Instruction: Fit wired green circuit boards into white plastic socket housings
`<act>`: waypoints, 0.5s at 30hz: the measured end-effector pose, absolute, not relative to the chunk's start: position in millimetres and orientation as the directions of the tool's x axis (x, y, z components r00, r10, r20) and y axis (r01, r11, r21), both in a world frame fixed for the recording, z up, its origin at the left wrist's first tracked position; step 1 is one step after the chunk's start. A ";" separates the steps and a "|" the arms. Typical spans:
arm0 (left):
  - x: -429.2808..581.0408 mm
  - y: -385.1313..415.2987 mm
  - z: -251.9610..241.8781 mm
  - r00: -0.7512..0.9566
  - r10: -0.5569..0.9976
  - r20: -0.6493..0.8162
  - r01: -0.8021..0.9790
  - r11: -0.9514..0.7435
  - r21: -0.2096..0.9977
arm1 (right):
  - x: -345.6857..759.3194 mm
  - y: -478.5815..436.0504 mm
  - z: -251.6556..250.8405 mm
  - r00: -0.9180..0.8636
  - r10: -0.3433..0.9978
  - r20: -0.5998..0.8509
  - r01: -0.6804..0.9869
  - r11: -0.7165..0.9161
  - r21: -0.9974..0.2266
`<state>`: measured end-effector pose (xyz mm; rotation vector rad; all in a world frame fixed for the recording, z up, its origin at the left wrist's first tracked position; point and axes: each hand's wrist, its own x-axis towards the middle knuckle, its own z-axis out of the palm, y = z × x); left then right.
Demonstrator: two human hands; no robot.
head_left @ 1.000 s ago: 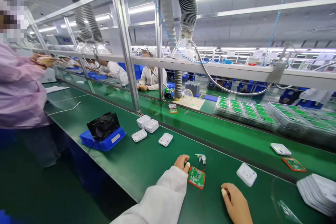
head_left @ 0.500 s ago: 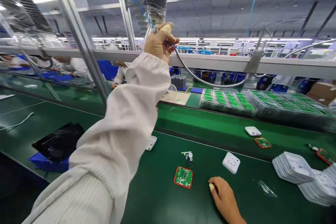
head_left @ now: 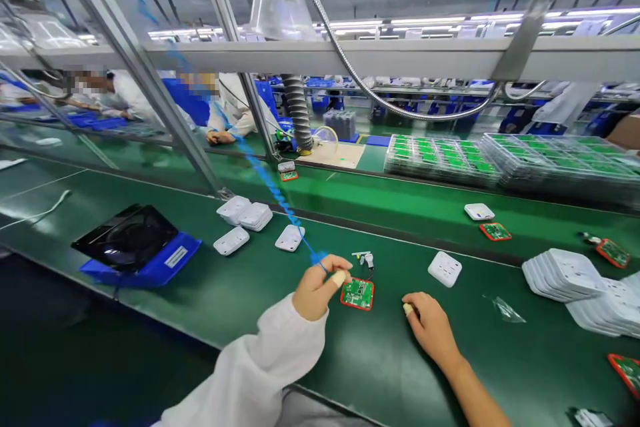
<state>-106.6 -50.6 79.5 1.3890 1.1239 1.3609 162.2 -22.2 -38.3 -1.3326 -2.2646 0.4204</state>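
My left hand (head_left: pixel 317 285), in a white sleeve, is closed on the end of a blue coiled cord (head_left: pixel 273 187) that stretches up to the overhead rail. It sits just left of a green circuit board with a red rim (head_left: pixel 358 293) lying on the green belt (head_left: pixel 260 293). My right hand (head_left: pixel 430 325) rests on the belt to the right of that board, fingers curled, with a pale cot on one fingertip. A small wired connector (head_left: pixel 366 258) lies just beyond the board. A white socket cover (head_left: pixel 445 269) sits to its right.
Several white covers (head_left: pixel 250 217) lie at the left, next to a black fan on a blue tray (head_left: pixel 137 245). Stacked white covers (head_left: pixel 575 278) fill the right. Trays of green boards (head_left: pixel 450 159) line the far belt. Other workers sit behind the frame posts (head_left: pixel 165 113).
My left hand has come down from the overhead hose to the belt, drawing the blue coiled cord with it. The right hand stayed on the belt. The view tilted downward.
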 end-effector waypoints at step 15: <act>-85.4 -49.3 18.2 -0.097 0.986 -0.133 -0.614 0.046 0.788 | 109.4 -54.4 6.2 -0.408 0.815 0.411 0.493 0.576 -0.652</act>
